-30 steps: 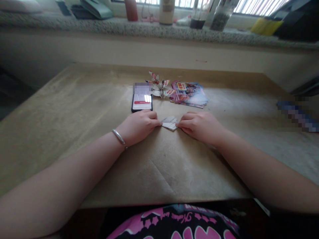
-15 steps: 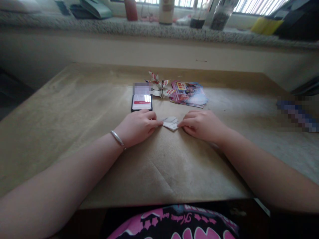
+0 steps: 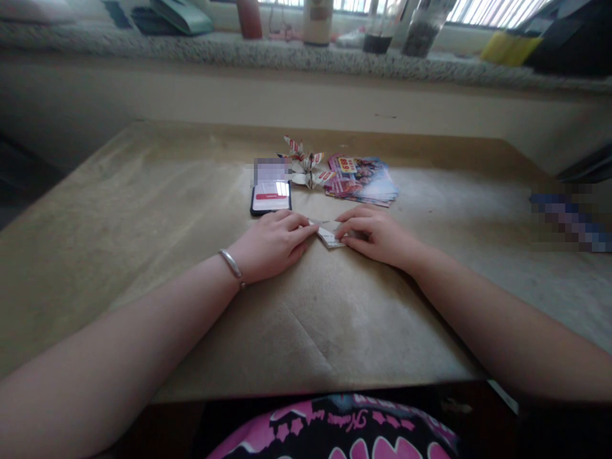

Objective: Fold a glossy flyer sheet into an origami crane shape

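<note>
A small piece of folded paper (image 3: pixel 329 238), whitish with faint print, lies on the table between my hands. My left hand (image 3: pixel 277 245), a silver bangle at its wrist, grips the paper's left end, fingers close together and the index finger along its edge. On the other side, my right hand (image 3: pixel 375 233) has its fingertips on the paper's right part and holds it against the table; they cover some of it. Just beyond my left hand lies a phone (image 3: pixel 271 199) with a lit screen. Folded paper flowers or similar pointed shapes (image 3: pixel 310 172) stand beside the phone.
A stack of colourful printed leaflets (image 3: pixel 362 182) lies right of the folded shapes. A blurred-out bluish item (image 3: pixel 571 222) is at the table's (image 3: pixel 191 191) right side. Behind the table, a stone windowsill (image 3: pixel 268 54) carries bottles, jars and a yellow item (image 3: pixel 510 48).
My right hand has shifted left and further over the paper, covering more of it. My left hand has slid slightly right along the paper.
</note>
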`<control>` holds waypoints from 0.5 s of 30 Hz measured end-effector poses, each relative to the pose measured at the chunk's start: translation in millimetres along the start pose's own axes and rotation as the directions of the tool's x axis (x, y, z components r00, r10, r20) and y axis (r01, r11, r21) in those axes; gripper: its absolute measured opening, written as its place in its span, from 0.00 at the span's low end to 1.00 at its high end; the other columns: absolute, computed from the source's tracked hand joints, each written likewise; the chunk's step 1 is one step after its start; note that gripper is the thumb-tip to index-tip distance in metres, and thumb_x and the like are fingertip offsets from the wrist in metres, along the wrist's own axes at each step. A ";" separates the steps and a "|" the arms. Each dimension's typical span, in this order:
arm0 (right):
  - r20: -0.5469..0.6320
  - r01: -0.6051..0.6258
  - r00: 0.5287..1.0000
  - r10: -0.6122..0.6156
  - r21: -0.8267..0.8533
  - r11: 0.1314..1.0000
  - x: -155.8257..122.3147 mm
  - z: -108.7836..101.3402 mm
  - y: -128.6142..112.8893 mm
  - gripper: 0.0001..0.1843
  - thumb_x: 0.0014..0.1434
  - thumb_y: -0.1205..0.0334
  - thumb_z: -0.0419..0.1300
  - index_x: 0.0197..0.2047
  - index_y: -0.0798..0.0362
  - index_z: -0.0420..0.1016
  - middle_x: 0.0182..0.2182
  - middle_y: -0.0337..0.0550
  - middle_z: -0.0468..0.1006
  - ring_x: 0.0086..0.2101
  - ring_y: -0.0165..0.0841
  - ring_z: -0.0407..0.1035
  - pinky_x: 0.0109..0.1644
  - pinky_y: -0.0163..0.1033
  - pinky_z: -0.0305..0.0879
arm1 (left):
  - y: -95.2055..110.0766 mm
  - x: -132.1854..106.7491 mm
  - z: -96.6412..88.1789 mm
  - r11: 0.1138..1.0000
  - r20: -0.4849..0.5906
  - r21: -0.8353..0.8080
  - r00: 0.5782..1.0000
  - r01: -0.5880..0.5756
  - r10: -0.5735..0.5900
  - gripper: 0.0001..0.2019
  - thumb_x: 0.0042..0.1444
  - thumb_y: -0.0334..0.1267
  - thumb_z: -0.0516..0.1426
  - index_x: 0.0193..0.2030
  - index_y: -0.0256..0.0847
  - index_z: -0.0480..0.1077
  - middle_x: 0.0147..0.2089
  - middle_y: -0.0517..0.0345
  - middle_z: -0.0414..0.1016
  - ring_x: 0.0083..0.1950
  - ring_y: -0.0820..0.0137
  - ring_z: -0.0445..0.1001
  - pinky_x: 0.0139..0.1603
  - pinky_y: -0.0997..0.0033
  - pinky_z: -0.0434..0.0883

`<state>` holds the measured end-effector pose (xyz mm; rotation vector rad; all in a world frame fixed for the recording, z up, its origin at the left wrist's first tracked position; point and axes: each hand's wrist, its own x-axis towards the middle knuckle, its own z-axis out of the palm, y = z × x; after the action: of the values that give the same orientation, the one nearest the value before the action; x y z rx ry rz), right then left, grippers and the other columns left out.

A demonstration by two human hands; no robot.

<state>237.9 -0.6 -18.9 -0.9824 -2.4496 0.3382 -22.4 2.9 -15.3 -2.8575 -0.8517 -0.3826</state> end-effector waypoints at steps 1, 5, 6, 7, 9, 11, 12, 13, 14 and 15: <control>-0.001 -0.006 1.000 0.006 -0.016 1.000 0.4 0.5 -0.2 0.08 0.60 0.63 0.59 0.41 0.49 0.80 0.44 0.47 0.78 0.45 0.37 0.70 0.53 0.47 0.64 | 0.0 0.3 -0.4 1.000 0.000 -0.012 1.000 -0.011 0.011 0.18 0.65 0.38 0.49 0.59 0.38 0.70 0.53 0.47 0.74 0.52 0.60 0.71 0.53 0.58 0.70; -0.031 -0.118 0.993 0.115 -0.116 0.986 2.2 3.2 -7.1 0.12 0.59 0.59 0.62 0.44 0.51 0.81 0.36 0.47 0.79 0.38 0.37 0.70 0.46 0.44 0.64 | 1.8 2.1 -3.6 0.994 0.008 -0.072 0.997 -0.082 0.082 0.17 0.64 0.36 0.50 0.58 0.41 0.70 0.53 0.50 0.75 0.51 0.62 0.72 0.51 0.61 0.71; -0.032 -0.163 0.987 0.160 -0.128 0.978 2.8 4.1 -10.4 0.12 0.59 0.59 0.61 0.44 0.51 0.82 0.33 0.46 0.79 0.36 0.36 0.70 0.44 0.43 0.64 | 2.4 2.6 -4.4 0.992 0.008 -0.085 0.995 -0.095 0.096 0.17 0.64 0.35 0.51 0.57 0.41 0.70 0.53 0.50 0.76 0.51 0.63 0.72 0.51 0.61 0.71; -0.042 -0.219 0.976 0.215 -0.122 0.968 3.4 5.2 -13.9 0.12 0.58 0.60 0.61 0.44 0.53 0.82 0.30 0.46 0.79 0.34 0.36 0.70 0.42 0.42 0.64 | 3.0 3.0 -5.0 0.990 0.008 -0.096 0.995 -0.102 0.104 0.17 0.64 0.35 0.51 0.57 0.41 0.70 0.53 0.50 0.76 0.51 0.63 0.72 0.51 0.62 0.71; -0.029 -0.329 0.944 0.328 -0.076 0.941 4.6 7.3 -20.6 0.13 0.59 0.62 0.59 0.44 0.52 0.83 0.31 0.46 0.81 0.33 0.36 0.70 0.39 0.40 0.64 | 3.7 3.5 -5.4 0.989 0.004 -0.114 0.995 -0.098 0.099 0.17 0.64 0.36 0.51 0.57 0.39 0.70 0.53 0.50 0.76 0.51 0.63 0.72 0.51 0.62 0.71; -0.022 -0.398 0.917 0.398 -0.007 0.917 5.8 9.1 -24.7 0.13 0.60 0.62 0.58 0.42 0.50 0.83 0.32 0.44 0.82 0.33 0.35 0.71 0.37 0.39 0.64 | 3.7 3.5 -4.6 0.988 0.002 -0.130 0.997 -0.080 0.081 0.16 0.64 0.36 0.51 0.56 0.38 0.71 0.53 0.49 0.76 0.51 0.63 0.73 0.52 0.62 0.71; -0.007 -0.421 0.907 0.422 0.038 0.906 6.2 9.8 -25.5 0.13 0.60 0.62 0.57 0.41 0.49 0.84 0.31 0.43 0.82 0.31 0.34 0.71 0.36 0.38 0.63 | 3.5 3.4 -3.9 0.988 0.001 -0.137 0.997 -0.071 0.072 0.16 0.64 0.35 0.51 0.56 0.37 0.70 0.53 0.49 0.76 0.51 0.63 0.73 0.52 0.62 0.71; 0.011 -0.437 0.899 0.437 0.083 0.896 6.6 10.3 -25.5 0.13 0.60 0.62 0.57 0.41 0.49 0.84 0.30 0.42 0.82 0.30 0.33 0.71 0.34 0.37 0.63 | 3.4 3.3 -3.0 0.988 -0.002 -0.140 0.998 -0.065 0.066 0.17 0.63 0.35 0.51 0.57 0.37 0.70 0.53 0.48 0.76 0.51 0.63 0.73 0.53 0.62 0.71; 0.034 -0.447 0.894 0.446 0.124 0.886 6.8 10.6 -24.8 0.13 0.60 0.61 0.57 0.41 0.49 0.84 0.28 0.40 0.81 0.28 0.31 0.70 0.32 0.36 0.62 | 3.3 3.1 -2.1 0.988 -0.007 -0.139 0.998 -0.061 0.060 0.17 0.64 0.35 0.50 0.57 0.37 0.69 0.54 0.48 0.76 0.52 0.63 0.73 0.53 0.62 0.71; 0.054 -0.455 0.890 0.452 0.154 0.877 6.9 10.7 -23.8 0.13 0.60 0.61 0.56 0.41 0.49 0.83 0.26 0.39 0.81 0.26 0.30 0.69 0.30 0.35 0.61 | 3.4 3.1 -1.3 0.989 -0.012 -0.133 0.998 -0.057 0.056 0.18 0.64 0.35 0.50 0.58 0.37 0.69 0.54 0.48 0.76 0.52 0.63 0.73 0.53 0.61 0.71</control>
<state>214.2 -13.2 -16.4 -1.4802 -2.1369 0.6928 -18.2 1.4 -13.4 -2.9922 -0.7693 -0.4613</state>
